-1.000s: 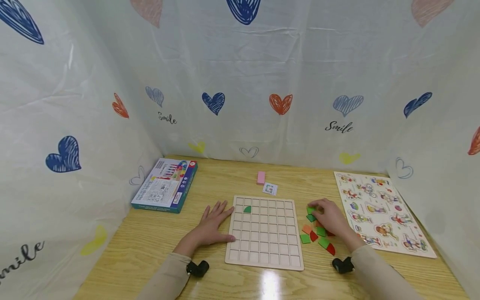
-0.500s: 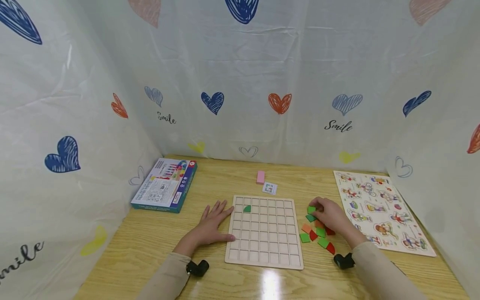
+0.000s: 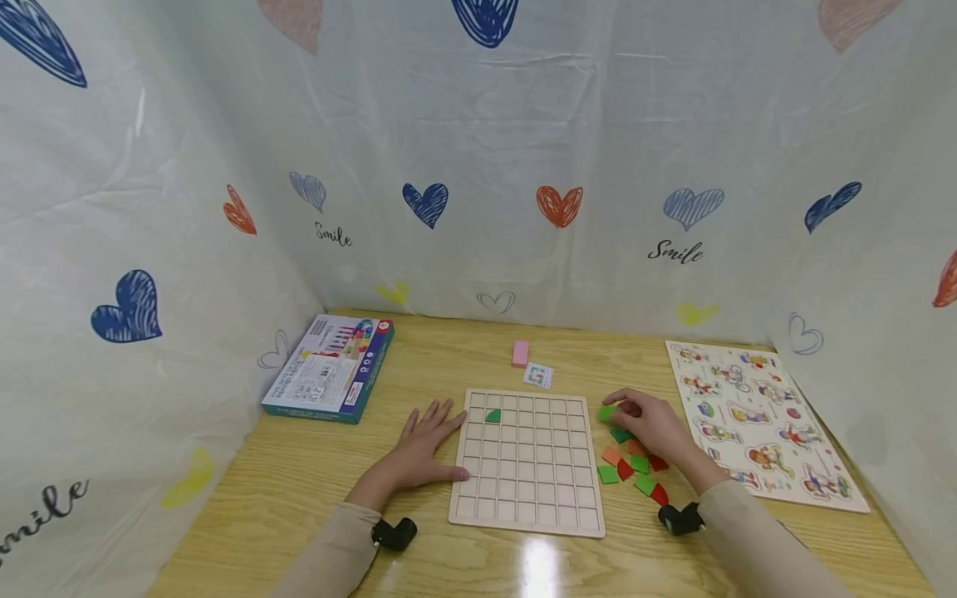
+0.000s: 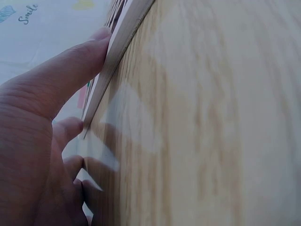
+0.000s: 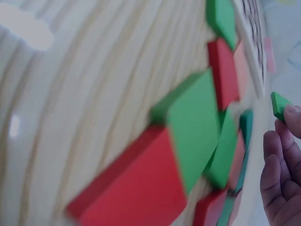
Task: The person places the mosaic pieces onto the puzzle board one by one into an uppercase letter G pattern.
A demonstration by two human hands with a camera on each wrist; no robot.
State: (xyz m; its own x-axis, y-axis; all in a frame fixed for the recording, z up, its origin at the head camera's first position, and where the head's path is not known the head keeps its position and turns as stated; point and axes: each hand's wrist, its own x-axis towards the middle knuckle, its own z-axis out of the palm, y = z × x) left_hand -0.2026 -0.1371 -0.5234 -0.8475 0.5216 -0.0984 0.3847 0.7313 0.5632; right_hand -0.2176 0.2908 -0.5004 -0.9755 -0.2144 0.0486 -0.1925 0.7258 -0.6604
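A pale wooden grid board [image 3: 527, 461] lies on the table with one green piece [image 3: 493, 416] in a cell near its top left. My left hand [image 3: 424, 448] lies flat against the board's left edge [image 4: 115, 52], fingers straight. My right hand [image 3: 645, 419] pinches a small green piece [image 3: 606, 412] just off the board's right edge; the same green piece [image 5: 279, 105] shows at my fingertips [image 5: 294, 117] in the right wrist view. Below that hand lies a pile of green, red and orange pieces [image 3: 631, 473], close up in the right wrist view [image 5: 197, 141].
A boxed game [image 3: 329, 370] lies at the back left. A pink block [image 3: 520, 353] and a small card [image 3: 538, 375] sit behind the board. A picture peg puzzle [image 3: 755, 419] lies at the right. Heart-printed sheets wall in the table.
My right hand has lifted a green piece off the pile and moved it left toward the board's right edge. The left hand has stayed put.
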